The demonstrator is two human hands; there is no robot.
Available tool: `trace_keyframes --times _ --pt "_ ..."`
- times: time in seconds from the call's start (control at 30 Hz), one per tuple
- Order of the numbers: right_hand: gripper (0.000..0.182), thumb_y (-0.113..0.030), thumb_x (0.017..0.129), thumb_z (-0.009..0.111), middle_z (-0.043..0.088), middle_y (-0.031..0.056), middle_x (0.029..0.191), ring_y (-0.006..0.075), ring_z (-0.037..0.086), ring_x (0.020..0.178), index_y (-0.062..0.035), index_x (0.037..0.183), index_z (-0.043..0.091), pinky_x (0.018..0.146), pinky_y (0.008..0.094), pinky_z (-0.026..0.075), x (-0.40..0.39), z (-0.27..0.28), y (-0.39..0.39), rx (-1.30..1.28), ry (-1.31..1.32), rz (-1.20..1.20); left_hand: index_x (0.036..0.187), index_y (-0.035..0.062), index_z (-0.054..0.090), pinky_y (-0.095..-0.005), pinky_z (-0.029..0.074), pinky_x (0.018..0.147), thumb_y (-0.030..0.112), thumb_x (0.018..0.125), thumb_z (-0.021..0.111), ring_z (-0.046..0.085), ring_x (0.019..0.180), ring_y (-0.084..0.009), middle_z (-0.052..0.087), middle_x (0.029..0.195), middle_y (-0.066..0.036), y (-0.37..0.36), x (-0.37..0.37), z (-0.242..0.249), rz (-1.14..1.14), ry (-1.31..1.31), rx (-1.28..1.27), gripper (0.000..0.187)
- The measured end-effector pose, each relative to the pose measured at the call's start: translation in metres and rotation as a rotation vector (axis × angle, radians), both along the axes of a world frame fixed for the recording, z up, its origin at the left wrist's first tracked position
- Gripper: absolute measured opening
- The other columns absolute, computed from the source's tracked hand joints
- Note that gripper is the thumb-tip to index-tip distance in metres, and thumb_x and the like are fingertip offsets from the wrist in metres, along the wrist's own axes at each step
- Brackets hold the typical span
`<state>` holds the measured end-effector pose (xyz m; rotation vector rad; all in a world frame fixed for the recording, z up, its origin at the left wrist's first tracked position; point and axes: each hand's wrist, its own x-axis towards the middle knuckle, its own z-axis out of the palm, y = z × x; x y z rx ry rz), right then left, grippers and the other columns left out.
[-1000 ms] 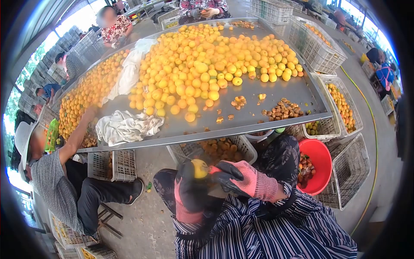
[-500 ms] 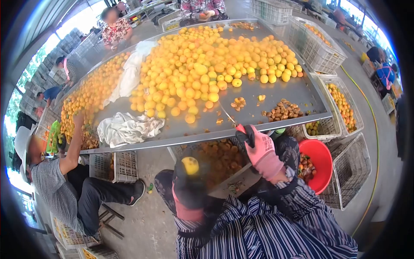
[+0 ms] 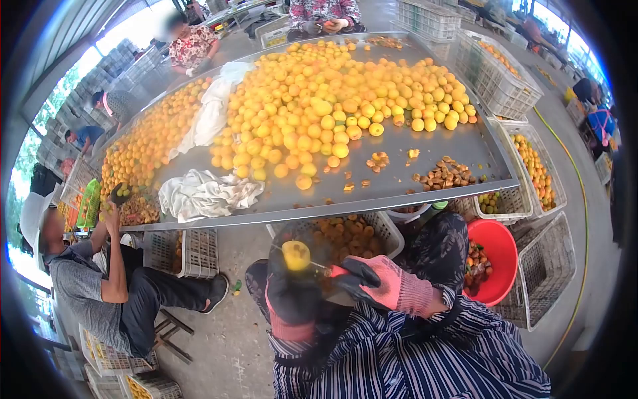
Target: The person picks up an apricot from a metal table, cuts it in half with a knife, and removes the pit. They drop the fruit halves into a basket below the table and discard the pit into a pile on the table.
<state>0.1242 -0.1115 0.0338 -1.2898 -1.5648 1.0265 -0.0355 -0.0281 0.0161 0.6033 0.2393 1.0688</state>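
At lower centre, the right hand (image 3: 382,282) grips a red-handled knife (image 3: 338,270) pointing frame-left at the yellow fruit (image 3: 296,255), apparently grasped by the blurred left hand (image 3: 292,296).

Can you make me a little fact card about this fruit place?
Left hand: gloved, holding a round yellow fruit
Right hand: black-and-pink glove, holding a thin tool with a red handle
Table: gray metal, with a heap of round orange-yellow fruit and a crumpled white cloth
Bucket: round red plastic, by the right leg
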Motion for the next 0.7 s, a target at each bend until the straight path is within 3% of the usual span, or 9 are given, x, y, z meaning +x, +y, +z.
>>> trace_keyframes --times 0.03,0.17,0.23,0.37,0.5,0.57,0.6,0.7 --pt "0.039 -0.008 0.076 0.057 0.057 0.0221 0.088 0.0403 0.055 0.088 0.0009 0.113 0.048 0.07 0.0358 0.047 0.0 0.0 0.0 0.03 -0.032 0.018 0.129 0.0055 0.039 -0.0471 0.037 0.097 0.034 0.09 0.049 0.056 0.101 -0.0268 0.053 0.117 -0.015 -0.001 -0.002 0.001 0.003 0.006 -0.002 0.05" --pt "0.04 -0.008 0.075 0.057 0.057 0.0226 0.088 0.0408 0.055 0.087 0.0017 0.113 0.047 0.07 0.0361 0.046 -0.001 0.003 -0.002 0.047 0.01 0.036 0.126 0.0081 0.041 -0.0463 0.039 0.093 0.036 0.091 0.047 0.058 0.09 -0.0262 0.056 0.107 -0.016 -0.004 -0.002 0.014 -0.023 0.005 -0.011 0.045" --pt "0.041 -0.009 0.075 0.056 0.056 0.0227 0.088 0.0399 0.056 0.086 0.0014 0.114 0.047 0.07 0.0362 0.046 -0.003 0.003 -0.003 0.061 -0.126 0.016 0.125 0.007 0.042 -0.046 0.039 0.093 0.036 0.091 0.047 0.058 0.09 -0.026 0.056 0.105 -0.016 -0.008 -0.002 0.017 -0.009 -0.009 -0.052 0.045" --pt "0.04 -0.011 0.077 0.056 0.057 0.0218 0.088 0.0388 0.057 0.086 0.0016 0.114 0.048 0.069 0.0362 0.046 -0.007 -0.011 -0.001 0.14 -0.002 0.039 0.123 0.0033 0.043 -0.0442 0.041 0.092 0.038 0.091 0.047 0.058 0.092 -0.0265 0.055 0.107 -0.016 -0.017 0.004 0.026 0.07 0.059 -0.051 0.047" --pt "0.034 -0.015 0.078 0.057 0.059 0.0192 0.086 0.037 0.057 0.084 -0.0018 0.109 0.052 0.068 0.0367 0.045 0.001 -0.014 0.005 -0.06 0.083 0.027 0.123 0.0013 0.042 -0.0426 0.043 0.09 0.037 0.09 0.049 0.057 0.098 -0.028 0.055 0.11 -0.016 -0.007 -0.002 -0.001 0.065 0.141 -0.012 0.05" --pt "0.033 -0.016 0.079 0.057 0.06 0.0185 0.085 0.0366 0.057 0.084 -0.0032 0.109 0.054 0.067 0.0369 0.045 0.004 -0.011 0.011 -0.163 0.041 0.032 0.125 0.001 0.041 -0.0414 0.045 0.088 0.037 0.089 0.05 0.055 0.102 -0.0297 0.054 0.113 -0.016 -0.003 -0.005 -0.007 0.023 0.357 0.043 0.052" --pt "0.032 -0.016 0.079 0.057 0.06 0.0182 0.085 0.0365 0.057 0.084 -0.0044 0.108 0.054 0.068 0.037 0.045 0.004 -0.006 0.013 -0.194 -0.01 0.021 0.126 -0.0026 0.037 -0.036 0.044 0.091 0.023 0.09 0.048 0.056 0.101 -0.0264 0.053 0.113 -0.015 -0.004 -0.003 -0.003 0.04 0.408 0.026 0.045" --pt "0.032 -0.016 0.079 0.056 0.06 0.0188 0.085 0.0373 0.057 0.083 -0.0047 0.11 0.053 0.068 0.0375 0.045 -0.005 -0.003 0.011 -0.153 -0.05 -0.018 0.127 -0.0027 0.037 -0.0362 0.043 0.091 0.025 0.092 0.044 0.054 0.104 -0.0254 0.053 0.114 -0.015 -0.005 0.006 0.014 0.053 0.2 -0.085 0.045"
